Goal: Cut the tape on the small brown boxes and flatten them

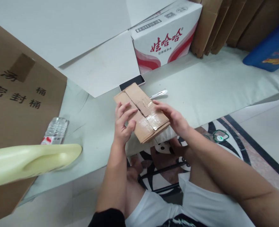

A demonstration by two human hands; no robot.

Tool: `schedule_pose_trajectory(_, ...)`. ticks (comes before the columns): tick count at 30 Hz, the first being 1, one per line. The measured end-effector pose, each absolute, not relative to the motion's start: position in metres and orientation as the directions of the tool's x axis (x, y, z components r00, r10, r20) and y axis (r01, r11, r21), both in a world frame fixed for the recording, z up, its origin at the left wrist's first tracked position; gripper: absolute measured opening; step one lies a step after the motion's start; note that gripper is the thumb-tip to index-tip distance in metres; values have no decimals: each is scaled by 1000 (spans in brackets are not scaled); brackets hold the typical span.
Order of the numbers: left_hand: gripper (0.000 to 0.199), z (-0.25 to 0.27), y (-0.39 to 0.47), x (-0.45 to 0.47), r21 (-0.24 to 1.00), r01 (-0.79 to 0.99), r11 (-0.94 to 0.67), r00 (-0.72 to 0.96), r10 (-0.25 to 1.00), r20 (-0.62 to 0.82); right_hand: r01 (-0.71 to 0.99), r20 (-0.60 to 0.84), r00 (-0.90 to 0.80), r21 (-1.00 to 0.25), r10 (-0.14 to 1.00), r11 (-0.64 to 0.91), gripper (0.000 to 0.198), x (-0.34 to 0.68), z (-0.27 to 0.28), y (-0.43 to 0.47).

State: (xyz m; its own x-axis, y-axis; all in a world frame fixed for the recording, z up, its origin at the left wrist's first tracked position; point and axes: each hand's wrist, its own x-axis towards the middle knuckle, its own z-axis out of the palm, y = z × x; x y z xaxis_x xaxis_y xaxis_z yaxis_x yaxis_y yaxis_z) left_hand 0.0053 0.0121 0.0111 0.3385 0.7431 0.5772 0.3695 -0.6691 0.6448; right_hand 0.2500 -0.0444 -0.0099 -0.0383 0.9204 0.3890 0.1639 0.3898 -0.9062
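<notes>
A small brown cardboard box (139,102) lies at the front edge of the cloth-covered surface, tilted a little toward me. Clear tape shows on its near end, and a narrow dark gap runs along the middle seam. My left hand (123,123) holds the box's left side, fingers bent over the top. Along the right side, my right hand (174,117) grips the box; its thumb is hidden. Just beyond the right fingers lies a white box cutter (162,93), partly hidden by the box. A phone (136,81) rests behind the box.
A white and red water carton (166,41) stands at the back beside folded cardboard (208,28). At right is a blue container (269,52). A large carton (23,104), a plastic bottle (56,129) and a pale yellow object (35,160) occupy the left. Below is a patterned mat (153,170).
</notes>
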Motion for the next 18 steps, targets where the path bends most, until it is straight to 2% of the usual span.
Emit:
schedule_pose_trajectory(1, 42, 9, 12, 6, 636, 382, -670, 345, 742, 575, 205, 376, 7, -908, 927, 366, 64, 257, -14, -36)
schedule_pose_trajectory(3, 45, 4, 14, 7, 637, 392, -664, 322, 748, 581, 400, 351, 112, -872, 930, 281, 57, 270, -25, -18)
schedule_pose_trajectory(6, 43, 0, 15, 7, 637, 396, -661, 294, 749, 594, 730, 239, 136, -681, 961, 66, 54, 278, -40, 2)
schedule_pose_trajectory(8, 41, 0, 13, 8, 632, 390, -670, 279, 740, 613, 841, 141, 107, -540, 984, -14, 57, 275, -46, 7)
schedule_pose_trajectory(10, 40, 0, 12, 9, 630, 386, -674, 277, 736, 618, 891, 111, 108, -451, 988, -47, 55, 267, -46, 6)
schedule_pose_trajectory(15, 43, 2, 8, 9, 653, 400, -643, 277, 764, 583, 932, 119, 176, -339, 977, -127, 36, 257, -41, 3)
schedule_pose_trajectory(18, 44, 2, 7, 9, 659, 397, -639, 281, 768, 575, 926, 136, 205, -349, 969, -147, 26, 263, -36, 1)
